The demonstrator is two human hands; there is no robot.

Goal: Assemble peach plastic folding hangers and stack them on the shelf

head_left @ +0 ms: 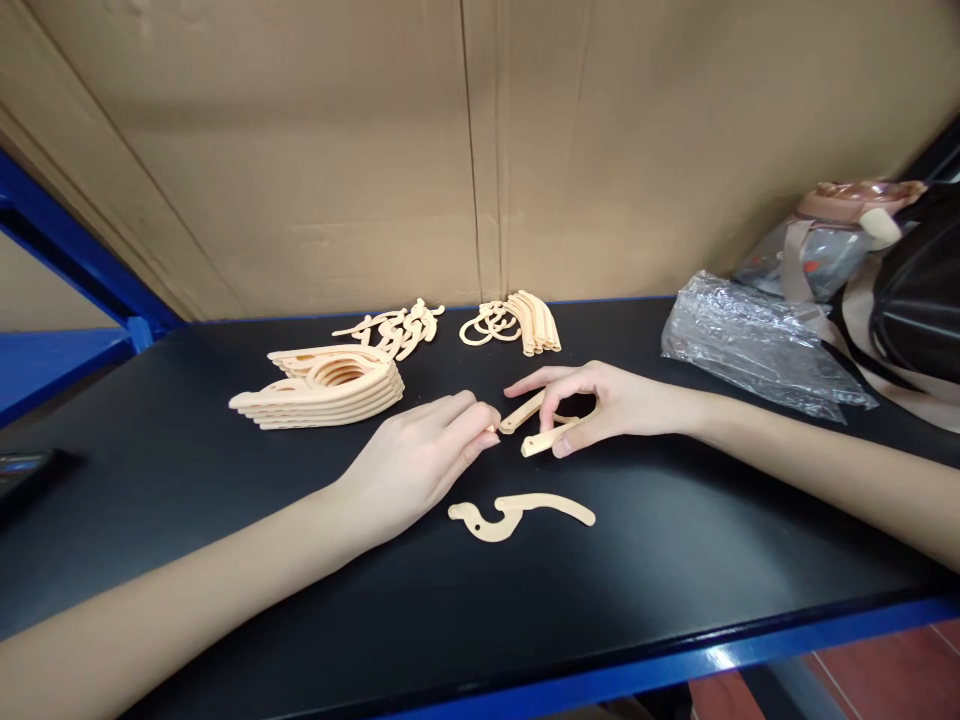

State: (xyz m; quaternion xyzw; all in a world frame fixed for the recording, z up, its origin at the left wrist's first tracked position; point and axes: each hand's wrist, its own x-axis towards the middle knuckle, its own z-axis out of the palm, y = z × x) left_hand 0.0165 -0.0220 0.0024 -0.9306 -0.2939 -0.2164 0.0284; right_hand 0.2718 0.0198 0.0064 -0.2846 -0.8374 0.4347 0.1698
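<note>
My left hand (427,450) is closed in a pinch, and a sliver of a cream plastic piece shows at its fingertips; the rest of that piece is hidden. Between the thumb and fingers of my right hand (600,405) is a cream plastic hanger arm (541,441), its holed end pointing left. Just behind it, under my right fingers, is another hanger arm (523,411); whether I touch it I cannot tell. Nearer to me, a curved hanger piece (491,526) with a small hole and a long arm lies flat on the black table (600,610).
Behind my left hand sits a stack of folded cream hangers (322,395), with a pile of loose curved pieces (405,328) beyond. Hanger hooks (487,322) and stacked arms (536,322) lie near the cardboard wall. Right: a clear plastic bag (750,340), a bottle (817,240) and a black bag (919,300).
</note>
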